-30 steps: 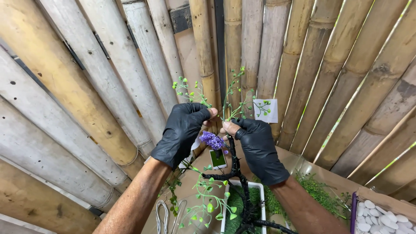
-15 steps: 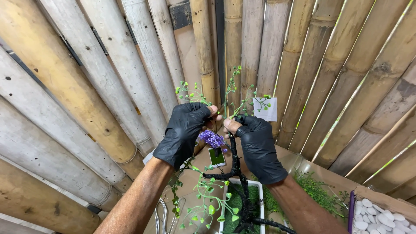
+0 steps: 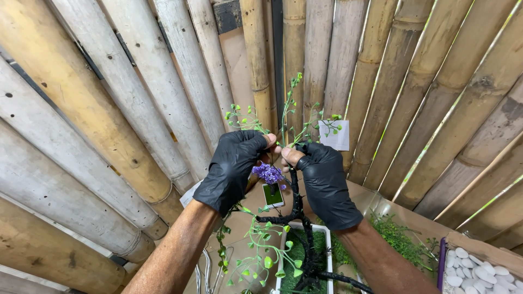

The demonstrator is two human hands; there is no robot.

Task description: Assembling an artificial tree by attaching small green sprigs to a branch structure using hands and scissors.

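Note:
Both my hands wear black gloves with torn fingertips. My left hand (image 3: 231, 170) and my right hand (image 3: 325, 182) pinch thin green sprigs (image 3: 289, 117) with small round leaves against the top of a black twisted artificial tree trunk (image 3: 298, 218). A small purple flower cluster (image 3: 268, 173) sits between my hands, just below the fingertips. The trunk rises from a white rectangular pot (image 3: 329, 233) lined with green moss. More green sprigs (image 3: 256, 256) hang from a lower branch.
A wall of thick bamboo poles (image 3: 163, 92) fills the background. A white paper tag (image 3: 335, 136) hangs by the sprigs. A phone (image 3: 272, 195) lies on the brown surface below. A tray of white pebbles (image 3: 479, 269) stands at the lower right, green moss (image 3: 403, 239) beside it.
Both hands stay at the trunk top; the fingertips have shifted slightly on the sprigs, and the view has tilted a little.

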